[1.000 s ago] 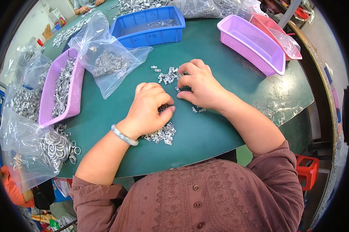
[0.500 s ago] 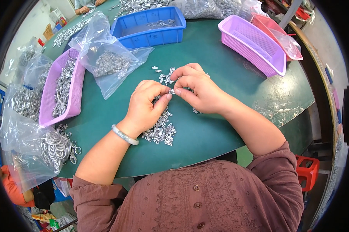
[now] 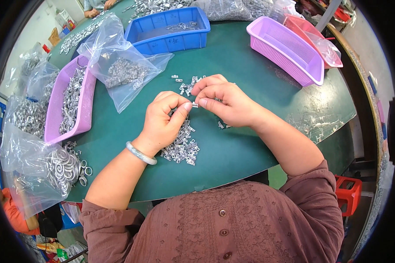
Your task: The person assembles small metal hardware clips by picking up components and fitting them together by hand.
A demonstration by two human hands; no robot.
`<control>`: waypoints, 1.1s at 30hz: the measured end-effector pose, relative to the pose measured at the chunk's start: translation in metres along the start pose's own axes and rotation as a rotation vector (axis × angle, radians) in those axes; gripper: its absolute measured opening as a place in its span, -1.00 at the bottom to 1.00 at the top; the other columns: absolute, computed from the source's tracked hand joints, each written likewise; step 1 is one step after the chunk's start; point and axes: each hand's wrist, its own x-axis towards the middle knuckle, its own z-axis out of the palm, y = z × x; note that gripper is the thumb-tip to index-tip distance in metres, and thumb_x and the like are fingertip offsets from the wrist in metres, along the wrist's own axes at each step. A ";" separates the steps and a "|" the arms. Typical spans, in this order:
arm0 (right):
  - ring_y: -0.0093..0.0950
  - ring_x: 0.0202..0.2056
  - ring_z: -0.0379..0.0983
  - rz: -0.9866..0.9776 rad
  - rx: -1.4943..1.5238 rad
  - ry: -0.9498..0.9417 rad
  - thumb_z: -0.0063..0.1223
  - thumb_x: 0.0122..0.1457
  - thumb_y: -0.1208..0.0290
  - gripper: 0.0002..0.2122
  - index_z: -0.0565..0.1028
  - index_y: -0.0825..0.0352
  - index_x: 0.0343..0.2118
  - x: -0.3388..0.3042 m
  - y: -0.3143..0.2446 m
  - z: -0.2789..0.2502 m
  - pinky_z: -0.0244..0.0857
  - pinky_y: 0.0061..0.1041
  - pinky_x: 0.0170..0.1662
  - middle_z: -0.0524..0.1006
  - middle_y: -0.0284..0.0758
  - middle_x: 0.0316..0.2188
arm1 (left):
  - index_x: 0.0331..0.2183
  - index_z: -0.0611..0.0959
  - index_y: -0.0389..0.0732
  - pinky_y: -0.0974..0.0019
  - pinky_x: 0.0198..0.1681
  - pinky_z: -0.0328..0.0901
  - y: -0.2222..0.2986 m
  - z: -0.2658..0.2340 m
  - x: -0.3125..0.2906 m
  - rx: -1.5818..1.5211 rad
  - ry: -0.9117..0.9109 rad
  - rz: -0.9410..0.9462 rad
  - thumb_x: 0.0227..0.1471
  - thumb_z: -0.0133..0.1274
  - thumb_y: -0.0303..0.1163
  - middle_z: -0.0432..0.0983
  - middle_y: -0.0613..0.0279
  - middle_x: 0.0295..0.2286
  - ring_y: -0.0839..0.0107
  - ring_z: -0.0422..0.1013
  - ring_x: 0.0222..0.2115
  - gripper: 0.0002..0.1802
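Note:
Between my two hands sits a small silvery rectangular metal buckle-like piece point(image 3: 195, 105), held at the fingertips. My left hand point(image 3: 161, 120), with a pale bangle point(image 3: 140, 153) on its wrist, pinches the piece's left end between thumb and forefinger. At the other end, the thumb and forefinger of my right hand point(image 3: 228, 103) are closed on it. Beneath and beside my left hand lies a heap of similar small metal pieces point(image 3: 182, 149). More loose pieces point(image 3: 188, 85) are scattered just beyond my fingers, and a few show under my right hand.
A lilac basket point(image 3: 86, 105) of metal rings and an open plastic bag point(image 3: 118, 96) with small parts stand left. At the back is a blue bin point(image 3: 171, 46); a lilac basket point(image 3: 289, 61) stands back right. Rings point(image 3: 64, 168) spill from a bag. Another person's hands point(image 3: 99, 8) show far off.
My fingers have shifted slightly around the small metal piece, and more of it shows between the fingertips. My forearms stay nearly in place. The far person's hands have moved a little.

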 end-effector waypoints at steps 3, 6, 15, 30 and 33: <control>-0.29 -0.05 0.29 0.006 0.011 -0.001 0.11 0.09 0.45 -0.91 0.57 0.32 -0.38 -0.001 0.000 -0.001 0.20 -0.35 0.03 0.51 -0.29 -0.15 | -0.39 0.62 -0.29 0.37 -0.24 0.29 0.002 0.001 0.000 -0.014 0.024 0.017 0.03 0.13 -0.52 0.50 0.23 -0.42 0.39 0.40 -0.34 -0.95; -0.30 -0.06 0.30 0.034 0.051 0.002 0.17 0.03 0.46 -0.92 0.56 0.29 -0.39 -0.002 -0.002 -0.003 0.23 -0.36 0.00 0.51 -0.31 -0.17 | -0.38 0.63 -0.28 0.36 -0.22 0.30 0.003 0.000 0.001 -0.016 0.018 0.030 0.00 0.16 -0.53 0.51 0.23 -0.40 0.38 0.41 -0.31 -0.93; -0.35 -0.02 0.31 -0.013 -0.032 0.013 0.15 -0.02 0.59 -0.88 0.55 0.30 -0.37 0.001 0.002 -0.007 0.26 -0.38 -0.03 0.50 -0.35 -0.13 | -0.37 0.64 -0.27 0.34 -0.20 0.31 0.001 0.001 0.000 -0.010 0.023 0.048 -0.02 0.18 -0.54 0.52 0.24 -0.39 0.36 0.41 -0.29 -0.91; -0.21 0.06 0.23 -0.037 -0.514 0.009 0.07 0.01 0.53 -0.89 0.62 0.32 -0.43 -0.004 0.008 -0.004 0.10 -0.17 0.09 0.47 -0.24 -0.11 | -0.60 0.56 -0.15 0.12 0.03 0.09 0.000 -0.002 -0.001 0.262 -0.151 0.145 -0.31 0.14 -0.43 0.44 0.28 -0.41 0.21 0.35 -0.16 -0.92; -0.20 0.06 0.23 0.000 -0.586 0.061 0.11 -0.01 0.53 -0.91 0.62 0.33 -0.44 -0.002 0.007 -0.004 0.10 -0.17 0.09 0.47 -0.24 -0.11 | -0.59 0.55 -0.17 0.17 -0.03 0.14 -0.002 0.000 -0.001 0.263 -0.096 0.155 -0.28 0.12 -0.46 0.44 0.27 -0.43 0.24 0.37 -0.22 -0.94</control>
